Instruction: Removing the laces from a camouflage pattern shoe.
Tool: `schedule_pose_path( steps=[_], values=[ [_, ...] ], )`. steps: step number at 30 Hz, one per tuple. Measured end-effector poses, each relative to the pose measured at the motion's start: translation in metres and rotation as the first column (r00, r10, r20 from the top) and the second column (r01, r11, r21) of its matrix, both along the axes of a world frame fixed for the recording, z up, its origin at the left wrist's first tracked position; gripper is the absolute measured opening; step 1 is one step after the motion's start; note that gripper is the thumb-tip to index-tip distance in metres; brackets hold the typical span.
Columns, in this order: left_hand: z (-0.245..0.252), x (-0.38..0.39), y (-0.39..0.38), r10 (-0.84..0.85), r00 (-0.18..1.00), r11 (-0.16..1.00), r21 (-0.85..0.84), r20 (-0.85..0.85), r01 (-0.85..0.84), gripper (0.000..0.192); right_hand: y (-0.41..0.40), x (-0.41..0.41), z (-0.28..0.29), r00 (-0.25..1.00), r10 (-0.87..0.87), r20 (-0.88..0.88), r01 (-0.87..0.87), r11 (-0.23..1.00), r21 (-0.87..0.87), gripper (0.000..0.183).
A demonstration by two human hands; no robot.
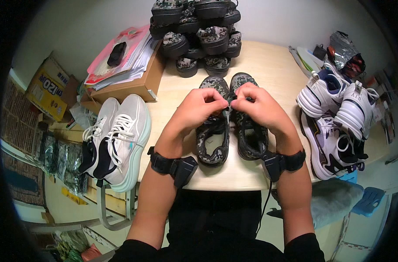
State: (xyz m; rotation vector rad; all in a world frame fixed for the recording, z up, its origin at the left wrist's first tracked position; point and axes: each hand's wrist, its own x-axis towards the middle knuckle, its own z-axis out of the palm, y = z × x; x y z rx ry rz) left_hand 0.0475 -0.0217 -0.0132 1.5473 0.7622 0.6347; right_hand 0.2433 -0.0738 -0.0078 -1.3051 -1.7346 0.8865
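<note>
Two camouflage-patterned shoes lie side by side on the wooden table, toes pointing away from me. Over the front part of the left shoe is my left hand, thumb and forefinger pinched together at its inner edge. My right hand pinches in the same way above the right shoe. The fingertips nearly meet between the two shoes, around something thin and dark, probably a shoelace; its course is hidden by the fingers. Both shoe openings face up.
Stacked camouflage shoes stand at the back. Grey-white sneakers sit left, near a cardboard box bearing papers. Several white sneakers are piled right, with a crumpled silver bag behind. A cable hangs from my right wristband.
</note>
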Motion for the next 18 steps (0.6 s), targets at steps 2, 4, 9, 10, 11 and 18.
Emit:
schedule_pose_path(
  steps=[2, 4, 9, 10, 11, 18],
  values=[
    [-0.001, -0.001, 0.001, -0.004, 1.000, 1.000, 0.019, -0.002, 0.004, 0.009, -0.001, -0.002, 0.000, 1.000, 0.013, 0.016, -0.014, 0.998, 0.065, 0.022],
    [-0.001, 0.000, 0.004, -0.026, 0.999, 1.000, -0.009, 0.021, 0.026, 0.009, -0.001, 0.001, 0.000, 1.000, 0.005, -0.019, -0.003, 0.993, 0.114, 0.021],
    [0.004, 0.000, -0.003, 0.006, 1.000, 0.999, -0.037, 0.022, -0.005, 0.008, 0.001, 0.009, 0.004, 0.942, -0.063, -0.330, 0.014, 0.989, -0.149, 0.015],
    [0.004, 0.001, -0.003, 0.012, 1.000, 0.999, -0.044, 0.020, -0.011, 0.008, 0.002, 0.010, 0.005, 0.942, -0.063, -0.331, 0.015, 0.989, -0.147, 0.015],
    [0.003, 0.001, -0.003, 0.019, 1.000, 0.998, -0.052, 0.019, -0.018, 0.008, 0.002, 0.012, 0.004, 0.924, -0.066, -0.377, 0.012, 0.990, -0.143, 0.014],
    [0.001, 0.000, -0.002, 0.004, 1.000, 0.998, -0.062, 0.023, -0.002, 0.010, -0.002, -0.001, 0.003, 0.995, -0.056, -0.086, 0.063, 0.994, 0.085, 0.018]
  ],
)
